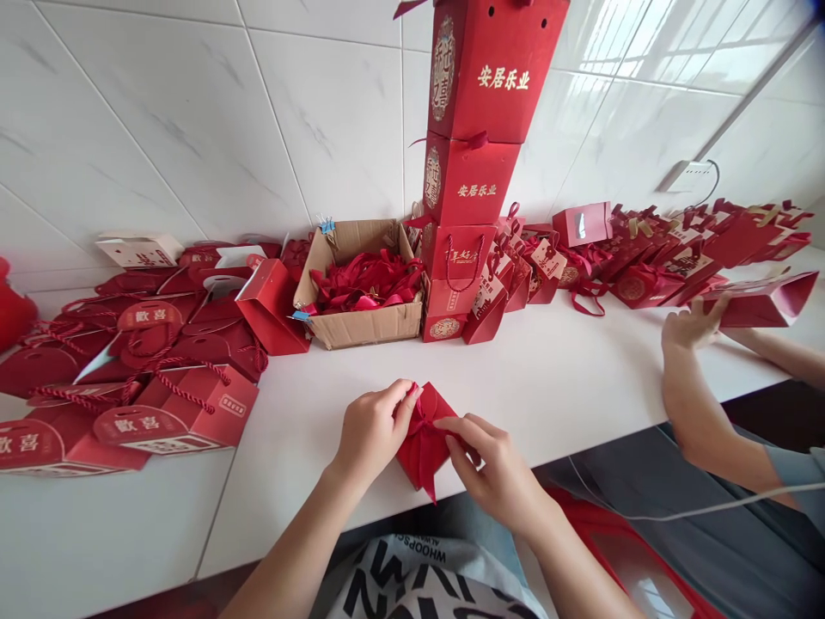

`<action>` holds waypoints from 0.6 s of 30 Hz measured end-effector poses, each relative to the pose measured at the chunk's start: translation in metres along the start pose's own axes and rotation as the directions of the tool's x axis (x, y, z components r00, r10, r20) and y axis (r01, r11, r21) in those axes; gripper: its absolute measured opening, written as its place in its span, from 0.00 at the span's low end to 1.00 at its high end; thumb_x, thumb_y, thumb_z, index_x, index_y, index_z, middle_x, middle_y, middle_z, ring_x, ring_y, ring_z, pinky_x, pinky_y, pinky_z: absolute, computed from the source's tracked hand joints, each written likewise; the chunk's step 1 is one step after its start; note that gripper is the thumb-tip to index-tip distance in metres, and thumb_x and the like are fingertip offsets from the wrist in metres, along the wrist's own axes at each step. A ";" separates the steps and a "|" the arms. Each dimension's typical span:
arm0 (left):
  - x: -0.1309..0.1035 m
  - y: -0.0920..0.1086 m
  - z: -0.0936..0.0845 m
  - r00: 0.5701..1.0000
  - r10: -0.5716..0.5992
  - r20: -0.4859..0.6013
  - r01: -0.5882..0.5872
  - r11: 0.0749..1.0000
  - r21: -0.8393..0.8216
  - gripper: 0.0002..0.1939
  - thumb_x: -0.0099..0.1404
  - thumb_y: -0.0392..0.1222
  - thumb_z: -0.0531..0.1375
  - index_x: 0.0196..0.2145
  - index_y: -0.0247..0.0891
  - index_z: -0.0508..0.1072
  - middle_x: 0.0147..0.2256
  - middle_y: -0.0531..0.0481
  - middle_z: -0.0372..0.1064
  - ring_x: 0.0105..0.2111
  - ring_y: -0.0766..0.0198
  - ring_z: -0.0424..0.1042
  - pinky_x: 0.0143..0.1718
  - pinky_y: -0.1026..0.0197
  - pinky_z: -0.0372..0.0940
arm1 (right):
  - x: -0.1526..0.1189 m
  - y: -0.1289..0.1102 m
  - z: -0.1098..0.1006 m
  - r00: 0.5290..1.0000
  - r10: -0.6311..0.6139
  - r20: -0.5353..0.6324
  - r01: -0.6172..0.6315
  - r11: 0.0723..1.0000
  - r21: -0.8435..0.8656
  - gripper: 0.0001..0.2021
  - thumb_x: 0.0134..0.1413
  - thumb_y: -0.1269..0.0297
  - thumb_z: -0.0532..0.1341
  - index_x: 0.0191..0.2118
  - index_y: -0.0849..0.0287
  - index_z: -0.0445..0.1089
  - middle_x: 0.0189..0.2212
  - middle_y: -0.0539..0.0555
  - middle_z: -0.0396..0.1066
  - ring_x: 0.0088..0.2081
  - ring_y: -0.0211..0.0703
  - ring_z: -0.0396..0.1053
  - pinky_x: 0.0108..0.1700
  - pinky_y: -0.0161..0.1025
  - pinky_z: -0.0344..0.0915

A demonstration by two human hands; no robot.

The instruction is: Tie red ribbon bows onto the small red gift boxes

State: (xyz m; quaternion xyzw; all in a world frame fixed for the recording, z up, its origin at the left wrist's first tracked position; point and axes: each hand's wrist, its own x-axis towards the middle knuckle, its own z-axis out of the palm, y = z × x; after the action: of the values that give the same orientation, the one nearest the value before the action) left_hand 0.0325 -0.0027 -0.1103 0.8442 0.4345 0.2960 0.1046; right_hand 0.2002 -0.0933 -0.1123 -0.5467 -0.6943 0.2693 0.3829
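Observation:
A small red gift box point(412, 471) sits near the front edge of the white table, in front of my body. A red ribbon point(426, 456) is looped over its top, with one tail hanging toward me. On the left side of the box, my left hand point(377, 423) pinches part of the ribbon between thumb and forefinger. My right hand point(486, 456) is at the box's right side, its fingers closed on the ribbon near the knot. What lies under my right fingertips is partly hidden.
Behind the box stands a cardboard carton point(361, 327) of red ribbons, beside a tall stack of red boxes point(473, 185). Red boxes with rope handles point(186, 404) crowd the left. More gift bags point(683, 249) line the wall. At right, another person's hand point(693, 327) holds a red box point(766, 301).

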 end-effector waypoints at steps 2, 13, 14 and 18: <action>0.001 -0.003 0.000 1.000 0.015 0.015 -0.015 1.000 0.010 0.14 0.69 0.43 0.51 0.32 0.41 0.74 0.20 0.52 0.70 0.19 0.65 0.65 0.23 0.64 0.54 | 0.003 -0.002 -0.004 0.995 -0.026 0.093 0.036 0.993 -0.108 0.21 0.59 0.75 0.50 0.56 0.53 0.64 0.35 0.55 0.70 0.30 0.39 0.66 0.32 0.35 0.64; 0.009 -0.013 -0.001 0.993 -0.023 0.118 0.033 0.996 -0.086 0.14 0.68 0.46 0.53 0.31 0.40 0.75 0.25 0.53 0.74 0.23 0.67 0.67 0.28 0.66 0.57 | 0.009 -0.017 -0.013 0.934 0.012 0.357 0.163 0.874 -0.458 0.27 0.57 0.75 0.49 0.63 0.62 0.58 0.34 0.57 0.71 0.30 0.45 0.67 0.32 0.39 0.62; 0.010 -0.013 -0.001 0.991 -0.041 0.131 0.055 0.993 -0.105 0.14 0.68 0.46 0.53 0.30 0.39 0.75 0.24 0.53 0.72 0.22 0.68 0.65 0.27 0.67 0.57 | 0.009 -0.018 -0.014 0.930 0.012 0.367 0.171 0.871 -0.461 0.27 0.57 0.74 0.48 0.63 0.62 0.57 0.34 0.57 0.71 0.31 0.45 0.68 0.32 0.39 0.62; 0.010 -0.015 -0.001 0.984 -0.069 0.165 0.095 0.984 -0.154 0.15 0.68 0.48 0.54 0.28 0.38 0.73 0.21 0.55 0.67 0.21 0.69 0.59 0.26 0.68 0.55 | 0.010 -0.018 -0.016 0.919 0.007 0.394 0.193 0.865 -0.464 0.26 0.58 0.74 0.48 0.63 0.60 0.56 0.36 0.56 0.71 0.32 0.44 0.68 0.34 0.39 0.61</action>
State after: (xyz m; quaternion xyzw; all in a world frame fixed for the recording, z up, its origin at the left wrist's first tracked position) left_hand 0.0265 0.0142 -0.1114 0.8352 0.4341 0.2571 0.2189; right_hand 0.2024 -0.0891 -0.0863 -0.5282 -0.8269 0.1649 0.1003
